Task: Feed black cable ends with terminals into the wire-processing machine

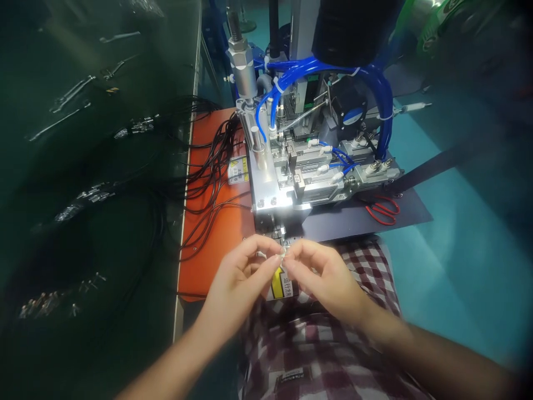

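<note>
My left hand (245, 272) and my right hand (318, 272) meet at the front of a metal machine (270, 183). The fingertips of both are pinched around a tiny pale piece (283, 254) between them, too small to make out clearly. Just beneath the fingers lies a label with a yellow arrow (277, 284). Thick blue air tubes (385, 105) arch over the machine, and a steel cylinder (242, 72) stands upright at its left.
Black cables (212, 166) run over an orange board (216, 225) to a dark green table (104, 239) with scattered metal parts and cable bundles. Red-handled scissors (385, 211) lie right of the machine. Checkered cloth (325, 350) covers my lap.
</note>
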